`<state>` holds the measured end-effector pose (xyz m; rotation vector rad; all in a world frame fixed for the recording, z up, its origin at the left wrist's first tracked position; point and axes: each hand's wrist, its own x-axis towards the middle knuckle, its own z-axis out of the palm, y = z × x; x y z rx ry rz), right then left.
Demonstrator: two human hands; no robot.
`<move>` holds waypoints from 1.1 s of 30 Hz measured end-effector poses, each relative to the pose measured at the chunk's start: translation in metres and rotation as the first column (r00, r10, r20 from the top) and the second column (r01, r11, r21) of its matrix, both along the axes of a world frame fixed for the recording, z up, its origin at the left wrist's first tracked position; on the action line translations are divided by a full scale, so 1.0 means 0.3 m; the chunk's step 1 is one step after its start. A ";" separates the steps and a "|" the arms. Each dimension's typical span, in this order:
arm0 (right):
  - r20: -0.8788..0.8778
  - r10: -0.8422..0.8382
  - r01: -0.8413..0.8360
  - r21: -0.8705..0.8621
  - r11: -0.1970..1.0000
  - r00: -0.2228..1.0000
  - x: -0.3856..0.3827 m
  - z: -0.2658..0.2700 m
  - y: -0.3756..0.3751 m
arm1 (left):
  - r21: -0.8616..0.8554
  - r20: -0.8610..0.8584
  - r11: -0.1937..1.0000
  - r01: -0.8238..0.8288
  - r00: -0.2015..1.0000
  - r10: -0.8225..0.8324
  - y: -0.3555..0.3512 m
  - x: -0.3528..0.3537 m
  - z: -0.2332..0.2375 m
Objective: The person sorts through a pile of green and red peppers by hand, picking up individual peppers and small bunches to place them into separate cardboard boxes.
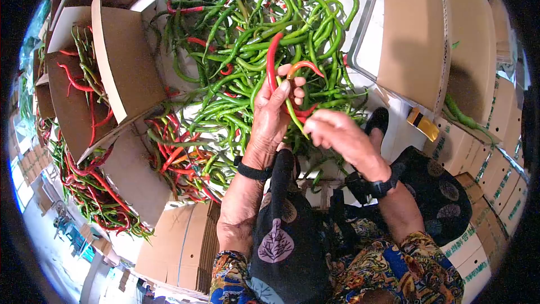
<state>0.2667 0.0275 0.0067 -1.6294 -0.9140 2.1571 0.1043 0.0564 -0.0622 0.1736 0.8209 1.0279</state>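
Observation:
My left hand (275,104) is closed around a few chili peppers. A long red chili pepper (272,59) points up from between its thumb and fingers, and a curved orange-red chili pepper (305,66) arches out to the right. Below the thumb, a thin green chili pepper (295,115) slants down toward my right hand (343,138). That hand is slightly blurred, its fingers curled together right at the green pepper's lower end; what they hold is hidden. Beneath both hands spreads a big heap of green chili peppers (242,67), with some red ones mixed in.
An open cardboard box (132,56) with red and green peppers stands on the left, above a pile of mixed peppers (95,191). Another cardboard box (413,34) is at upper right. Flattened cartons (177,242) lean at lower left; printed cartons (478,191) stack on the right.

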 end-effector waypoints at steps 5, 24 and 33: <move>-0.075 -0.178 0.191 0.254 0.948 0.981 -0.003 -0.054 0.034 | 0.093 -0.056 0.992 0.081 0.996 -0.076 -0.010 0.055 0.097; 0.058 -0.260 0.247 0.173 0.953 0.964 0.045 -0.082 0.053 | 0.349 -0.811 0.904 0.245 0.563 0.160 -0.064 0.028 0.038; -0.208 -0.497 0.517 0.054 0.854 0.843 0.076 -0.100 0.069 | 0.376 -0.873 0.674 0.636 0.486 0.029 0.177 -0.022 0.047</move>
